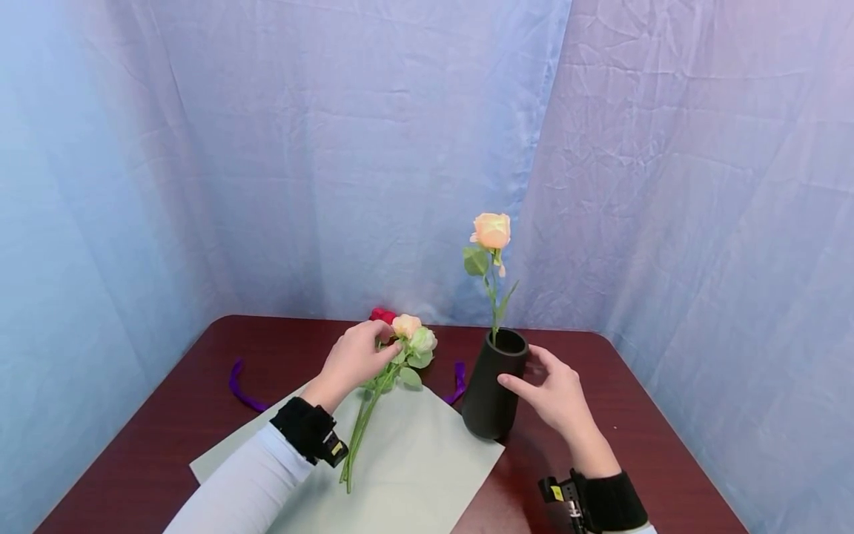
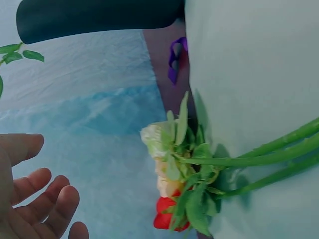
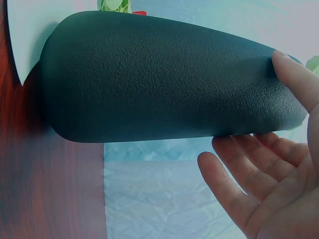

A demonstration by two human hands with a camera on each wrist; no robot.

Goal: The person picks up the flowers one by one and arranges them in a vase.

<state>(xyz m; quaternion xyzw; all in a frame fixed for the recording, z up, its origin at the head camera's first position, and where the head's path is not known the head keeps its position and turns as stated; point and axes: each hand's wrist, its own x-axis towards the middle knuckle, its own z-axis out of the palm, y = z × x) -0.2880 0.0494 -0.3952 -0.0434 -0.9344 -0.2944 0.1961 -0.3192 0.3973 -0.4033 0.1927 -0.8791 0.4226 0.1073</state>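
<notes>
A tall black vase [image 1: 490, 393] stands at the right edge of the paper, with one peach rose [image 1: 492, 231] upright in it. My right hand [image 1: 557, 389] holds the vase near its rim, thumb on the near side and fingers along the other side, as the right wrist view shows. Over the lying flowers is my left hand [image 1: 356, 356], fingers loosely bent and nothing in them. Below it lie a red rose [image 2: 167, 213], a second peach rose [image 1: 405, 325] and a whitish-green rose [image 1: 423, 340], their green stems [image 1: 360, 437] pointing toward me.
A pale green sheet of wrapping paper [image 1: 427, 445] lies under the stems on the dark red-brown table [image 1: 640, 445]. Purple ribbon [image 1: 243, 397] shows at the left and between paper and vase. Blue-violet cloth [image 1: 400, 148] hangs behind and on both sides.
</notes>
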